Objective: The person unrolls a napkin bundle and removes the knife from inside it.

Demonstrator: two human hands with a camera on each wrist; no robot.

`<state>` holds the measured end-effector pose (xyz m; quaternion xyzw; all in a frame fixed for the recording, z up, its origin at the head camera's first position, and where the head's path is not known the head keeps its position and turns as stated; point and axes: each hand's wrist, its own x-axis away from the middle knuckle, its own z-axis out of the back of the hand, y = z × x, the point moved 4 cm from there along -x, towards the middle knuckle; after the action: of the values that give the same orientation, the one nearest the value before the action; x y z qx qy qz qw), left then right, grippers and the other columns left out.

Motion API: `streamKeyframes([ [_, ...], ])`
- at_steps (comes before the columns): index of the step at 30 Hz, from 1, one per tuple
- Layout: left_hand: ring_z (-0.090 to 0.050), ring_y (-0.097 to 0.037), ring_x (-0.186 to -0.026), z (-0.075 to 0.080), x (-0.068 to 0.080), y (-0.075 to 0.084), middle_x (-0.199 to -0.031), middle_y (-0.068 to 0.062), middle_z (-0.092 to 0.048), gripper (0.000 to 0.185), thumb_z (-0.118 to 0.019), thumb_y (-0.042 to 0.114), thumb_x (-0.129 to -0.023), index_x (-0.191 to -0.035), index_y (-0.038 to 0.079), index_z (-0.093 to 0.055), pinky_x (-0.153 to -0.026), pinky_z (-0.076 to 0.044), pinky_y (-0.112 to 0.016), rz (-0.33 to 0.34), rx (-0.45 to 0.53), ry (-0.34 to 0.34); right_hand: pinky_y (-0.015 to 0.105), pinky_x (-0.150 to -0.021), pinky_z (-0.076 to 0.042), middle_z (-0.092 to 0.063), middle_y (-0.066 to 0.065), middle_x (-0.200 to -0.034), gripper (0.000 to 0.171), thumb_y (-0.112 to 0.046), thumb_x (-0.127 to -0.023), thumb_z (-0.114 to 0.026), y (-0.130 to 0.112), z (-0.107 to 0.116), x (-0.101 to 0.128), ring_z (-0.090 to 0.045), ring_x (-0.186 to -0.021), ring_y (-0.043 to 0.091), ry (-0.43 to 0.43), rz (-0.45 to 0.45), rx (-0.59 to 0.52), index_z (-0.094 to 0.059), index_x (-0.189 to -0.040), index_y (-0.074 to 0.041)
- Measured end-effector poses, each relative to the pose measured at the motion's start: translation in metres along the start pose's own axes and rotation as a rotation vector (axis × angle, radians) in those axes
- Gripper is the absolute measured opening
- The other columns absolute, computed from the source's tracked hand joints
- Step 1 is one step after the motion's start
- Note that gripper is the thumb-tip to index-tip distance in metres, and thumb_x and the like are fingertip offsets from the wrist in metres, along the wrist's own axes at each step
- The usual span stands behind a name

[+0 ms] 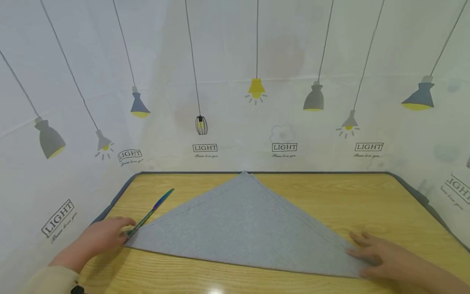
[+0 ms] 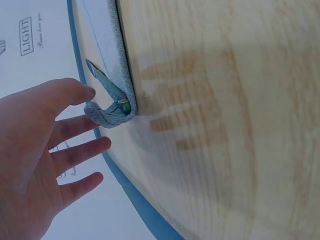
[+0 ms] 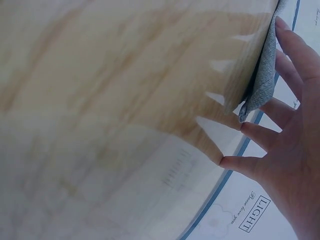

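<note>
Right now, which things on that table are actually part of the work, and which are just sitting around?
In use: grey cloth, folded into a triangle; left hand at its left corner; right hand flat on its right corner.

Lying about: iridescent knife, partly under the cloth's left edge; wooden table; lamp-print backdrop.

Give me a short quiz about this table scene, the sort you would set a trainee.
1. True or false: the grey cloth lies folded in a triangle on the wooden table.
2. What lies at the cloth's left corner, by the left hand? A) a spoon B) a table knife C) a pen
3. On which part of the cloth does the right hand rest?

Key
1. True.
2. B: an iridescent knife, its blade pointing away from the person, its handle end at the cloth's corner.
3. On the right corner, with fingers laid flat.
</note>
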<state>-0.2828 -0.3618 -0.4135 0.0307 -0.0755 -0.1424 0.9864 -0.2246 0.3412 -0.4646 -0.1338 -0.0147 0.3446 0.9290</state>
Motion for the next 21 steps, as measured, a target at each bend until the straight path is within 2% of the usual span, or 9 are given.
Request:
streamKeyframes([
  [3, -0.059, -0.039, -0.109, 0.002, -0.003, 0.001, -0.118, -0.015, -0.064, 0.039, -0.076, 0.016, -0.083, -0.119, 0.011, -0.065, -0.086, -0.048, -0.056, -0.013, 0.034, -0.022, 0.066, -0.083, -0.044, -0.020, -0.011, -0.151, 0.051, -0.049, -0.084, -0.069, 0.000, 0.001, -0.001, -0.008, -0.140, 0.019, -0.025, -0.026, -0.037, -0.065, -0.130, -0.027],
  [4, -0.058, -0.039, -0.110, 0.002, -0.004, 0.002, -0.119, -0.015, -0.064, 0.041, -0.077, 0.017, -0.082, -0.121, 0.011, -0.064, -0.087, -0.048, -0.056, -0.016, 0.044, -0.028, 0.068, -0.083, -0.042, -0.021, -0.009, -0.151, 0.051, -0.049, -0.084, -0.069, 0.000, 0.001, -0.001, -0.015, -0.140, 0.032, -0.036, -0.037, -0.057, -0.065, -0.130, -0.027],
  [7, -0.058, -0.040, -0.111, 0.004, -0.009, 0.003, -0.120, -0.015, -0.063, 0.046, -0.078, 0.020, -0.082, -0.124, 0.009, -0.062, -0.088, -0.047, -0.056, -0.024, 0.087, -0.055, 0.075, -0.081, -0.036, -0.023, -0.002, -0.151, 0.051, -0.047, -0.084, -0.071, -0.001, 0.002, -0.002, -0.030, -0.122, 0.063, -0.060, -0.056, -0.106, -0.065, -0.130, -0.025],
  [11, -0.057, -0.040, -0.111, 0.006, -0.016, 0.005, -0.123, -0.018, -0.060, 0.049, -0.075, 0.020, -0.085, -0.128, 0.004, -0.058, -0.087, -0.048, -0.054, -0.037, 0.208, -0.101, 0.077, -0.081, -0.033, -0.022, -0.002, -0.151, 0.051, -0.044, -0.084, -0.072, -0.001, 0.002, -0.001, -0.029, -0.117, 0.069, -0.066, -0.052, -0.131, -0.065, -0.129, -0.024],
  [14, -0.057, -0.041, -0.110, 0.007, -0.022, 0.007, -0.122, -0.021, -0.059, 0.051, -0.074, 0.020, -0.087, -0.131, 0.001, -0.055, -0.085, -0.048, -0.054, -0.038, 0.281, -0.122, 0.076, -0.082, -0.034, -0.021, -0.005, -0.150, 0.050, -0.045, -0.083, -0.072, -0.001, 0.003, -0.001, -0.031, -0.117, 0.067, -0.061, -0.060, -0.111, -0.066, -0.129, -0.025],
  [21, -0.058, -0.043, -0.107, 0.003, -0.034, 0.006, -0.119, -0.023, -0.059, 0.053, -0.073, 0.016, -0.087, -0.133, 0.001, -0.053, -0.083, -0.051, -0.051, -0.018, 0.354, -0.137, 0.076, -0.082, -0.034, -0.023, -0.001, -0.151, 0.051, -0.046, -0.083, -0.072, -0.003, 0.003, -0.002, -0.031, -0.117, 0.067, -0.049, -0.059, -0.104, -0.066, -0.128, -0.024],
])
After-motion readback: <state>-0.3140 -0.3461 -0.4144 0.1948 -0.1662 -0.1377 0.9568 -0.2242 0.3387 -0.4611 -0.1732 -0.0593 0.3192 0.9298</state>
